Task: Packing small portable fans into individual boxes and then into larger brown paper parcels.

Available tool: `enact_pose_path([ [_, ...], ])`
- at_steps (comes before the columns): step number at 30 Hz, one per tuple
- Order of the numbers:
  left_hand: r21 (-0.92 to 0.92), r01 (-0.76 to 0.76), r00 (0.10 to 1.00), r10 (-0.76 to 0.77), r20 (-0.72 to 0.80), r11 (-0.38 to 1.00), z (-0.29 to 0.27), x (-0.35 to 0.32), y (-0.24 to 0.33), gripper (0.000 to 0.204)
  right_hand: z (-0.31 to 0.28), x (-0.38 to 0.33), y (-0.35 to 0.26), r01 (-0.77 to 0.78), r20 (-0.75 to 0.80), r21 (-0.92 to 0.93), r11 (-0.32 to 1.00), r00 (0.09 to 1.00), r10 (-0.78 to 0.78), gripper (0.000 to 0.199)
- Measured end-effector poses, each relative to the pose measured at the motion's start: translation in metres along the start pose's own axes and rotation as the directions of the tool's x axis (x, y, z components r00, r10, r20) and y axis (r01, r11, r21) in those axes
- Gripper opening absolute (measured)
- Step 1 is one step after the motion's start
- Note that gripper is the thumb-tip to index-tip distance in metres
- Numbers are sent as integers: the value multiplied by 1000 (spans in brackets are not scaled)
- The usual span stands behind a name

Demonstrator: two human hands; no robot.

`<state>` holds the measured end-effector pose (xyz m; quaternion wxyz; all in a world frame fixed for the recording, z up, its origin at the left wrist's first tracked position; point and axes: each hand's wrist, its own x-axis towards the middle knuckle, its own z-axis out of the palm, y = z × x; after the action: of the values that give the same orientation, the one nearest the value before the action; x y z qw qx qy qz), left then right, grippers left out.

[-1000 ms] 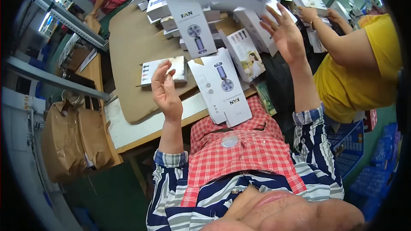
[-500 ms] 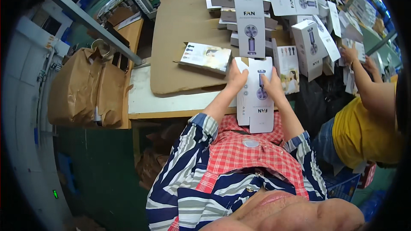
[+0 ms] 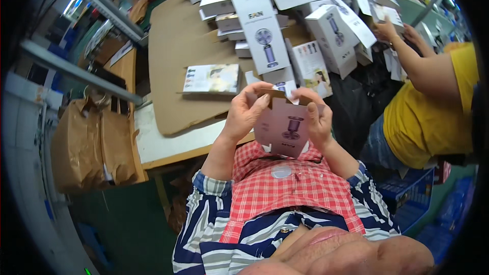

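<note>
Tipped up from the flatter pose of half a second earlier, a white carton (image 3: 281,130) printed with a purple fan now turned its brown-lined upper end toward the wearer's face. The left hand (image 3: 247,114) held its left side, thumb on the upper edge; the right hand (image 3: 318,122) held the opposite side, so each grip was narrow, closed about the cardboard. The carton hung before a red checked apron (image 3: 285,188), by the near edge of the tabletop (image 3: 153,142).

Beyond, a smaller carton (image 3: 211,79) lay on a brown cardboard sheet (image 3: 173,71), left of a heap where a tall carton (image 3: 260,25) leaned and another carton (image 3: 333,40) stood tilted. At right, a co-worker in a yellow shirt (image 3: 428,112) held a white box (image 3: 383,14) beside the heap. Brown paper bags (image 3: 76,145) stood at left; a blue crate (image 3: 407,193) sat low at right.
</note>
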<state>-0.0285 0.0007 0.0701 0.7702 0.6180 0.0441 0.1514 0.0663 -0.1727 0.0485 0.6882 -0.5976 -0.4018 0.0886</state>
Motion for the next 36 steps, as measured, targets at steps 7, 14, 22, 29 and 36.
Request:
enact_pose_path([
  [7, -491, 14, 988, 62, 138, 871, 15, 5, -27, 49, -11, 22, 2, -487, 139, 461, 742, 865, 482, 41],
  [14, 70, -46, 997, 50, -54, 996, 20, 7, -48, 60, -30, 17, 13, -549, 375, 787, 281, 788, 488, 41],
  [22, -490, 397, 915, -377, 144, 776, 6, 22, -59, 47, -40, 2, 39, -585, 265, 282, 760, 809, 525, 37],
  [29, -341, 306, 950, -262, 169, 889, 13, 19, -51, 22, -51, 15, 20, -544, 410, -45, 838, 755, 512, 27],
  [36, 156, 268, 913, -302, 273, 951, 5, 17, -47, 19, -48, 58, 14, -125, 590, -646, 753, 544, 597, 45],
])
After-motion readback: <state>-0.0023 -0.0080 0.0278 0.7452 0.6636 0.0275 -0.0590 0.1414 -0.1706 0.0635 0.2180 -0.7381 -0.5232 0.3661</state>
